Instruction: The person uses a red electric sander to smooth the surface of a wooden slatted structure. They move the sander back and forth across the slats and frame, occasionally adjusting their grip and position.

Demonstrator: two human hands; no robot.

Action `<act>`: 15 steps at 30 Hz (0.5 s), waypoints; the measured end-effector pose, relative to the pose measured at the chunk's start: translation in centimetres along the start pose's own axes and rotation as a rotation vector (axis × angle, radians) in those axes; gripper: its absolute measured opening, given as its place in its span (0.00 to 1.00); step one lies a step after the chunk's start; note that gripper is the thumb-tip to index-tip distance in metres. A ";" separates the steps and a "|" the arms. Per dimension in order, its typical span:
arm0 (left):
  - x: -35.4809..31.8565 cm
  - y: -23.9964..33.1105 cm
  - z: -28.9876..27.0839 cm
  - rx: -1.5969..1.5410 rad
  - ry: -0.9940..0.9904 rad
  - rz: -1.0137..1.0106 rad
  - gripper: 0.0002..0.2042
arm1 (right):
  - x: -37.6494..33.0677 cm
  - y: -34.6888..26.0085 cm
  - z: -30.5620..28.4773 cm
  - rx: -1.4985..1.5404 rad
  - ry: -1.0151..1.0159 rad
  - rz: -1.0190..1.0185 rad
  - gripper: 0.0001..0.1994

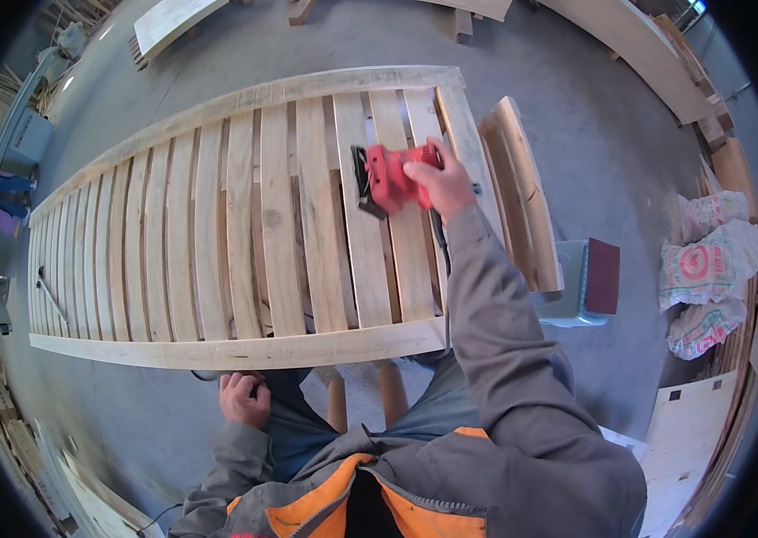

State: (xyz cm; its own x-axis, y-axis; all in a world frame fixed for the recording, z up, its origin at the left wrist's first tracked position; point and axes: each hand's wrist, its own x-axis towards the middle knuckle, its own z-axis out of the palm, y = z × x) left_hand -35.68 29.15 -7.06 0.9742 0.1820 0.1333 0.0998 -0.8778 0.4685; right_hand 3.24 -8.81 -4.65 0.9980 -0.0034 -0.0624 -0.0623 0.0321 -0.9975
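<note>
Red sander (394, 179); hammer (53, 300) across slats (278, 224).

Jacket: grey (531, 484), a work garment of matte cloth, creased over the chest and shoulders
Orange panels: bright, set along both sides of the open front (424, 518), with a smaller orange patch (471, 432) higher on the right side
Zipper: grey, toothed (424, 499), edging the front opening
Inner layer: black (365, 507), showing in the gap between the jacket's halves
Right sleeve: long, plain grey (518, 314), wrinkled in folds around the elbow, reaching the wrist
Left sleeve: the same grey (234, 466), rumpled, also wrist-length
Trousers: blue denim (442, 399), darker in the folds
Right hand: bare (448, 186)
Left hand: bare (244, 401)
</note>
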 end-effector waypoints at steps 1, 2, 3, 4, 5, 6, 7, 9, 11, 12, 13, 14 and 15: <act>0.1 0.1 -0.1 0.000 -0.006 -0.001 0.03 | 1.7 -0.1 0.2 0.036 -0.006 0.008 0.43; 0.3 0.2 -0.2 0.000 -0.010 -0.003 0.03 | 2.9 -0.6 0.7 0.048 0.012 0.017 0.43; 0.5 0.3 -0.2 -0.002 -0.014 -0.005 0.03 | 4.3 -1.0 1.1 0.048 0.015 0.001 0.41; 0.6 0.3 -0.2 -0.005 -0.019 -0.004 0.03 | 5.6 -1.5 1.4 0.047 0.019 -0.015 0.38; 0.7 0.3 -0.2 -0.007 -0.021 -0.005 0.03 | 6.7 -2.2 1.8 0.057 -0.005 0.003 0.36; 0.8 0.2 -0.2 -0.009 -0.022 -0.005 0.04 | 7.8 -2.8 2.0 0.066 -0.027 0.021 0.33; 0.9 0.2 -0.2 -0.013 -0.030 -0.008 0.04 | 9.2 -2.8 1.9 0.049 -0.056 0.015 0.30; 1.0 0.1 -0.1 -0.023 -0.037 -0.015 0.04 | 11.6 -2.9 2.3 0.028 -0.041 0.010 0.29; 1.1 0.2 -0.3 -0.026 -0.032 -0.012 0.04 | 12.9 -4.1 3.0 0.031 -0.063 0.048 0.30; 1.2 0.2 -0.3 -0.031 -0.031 -0.007 0.04 | 13.7 -4.6 3.0 0.024 -0.077 0.059 0.31; 1.3 0.1 -0.2 -0.033 -0.034 -0.010 0.04 | 14.5 -4.7 3.0 0.019 -0.092 0.067 0.31; 1.3 0.1 -0.2 -0.035 -0.038 -0.013 0.04 | 15.1 -4.7 3.2 0.023 -0.083 0.055 0.32; 1.3 0.0 -0.2 -0.037 -0.042 -0.016 0.04 | 15.5 -4.6 3.3 0.026 -0.073 0.042 0.32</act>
State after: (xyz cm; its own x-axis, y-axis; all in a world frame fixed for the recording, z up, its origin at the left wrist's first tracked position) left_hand -34.46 29.45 -6.68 0.9802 0.1762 0.0898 0.1082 -0.8579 0.5023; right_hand 19.04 -5.71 -0.91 0.9924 0.0710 -0.1005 -0.1046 0.0570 -0.9929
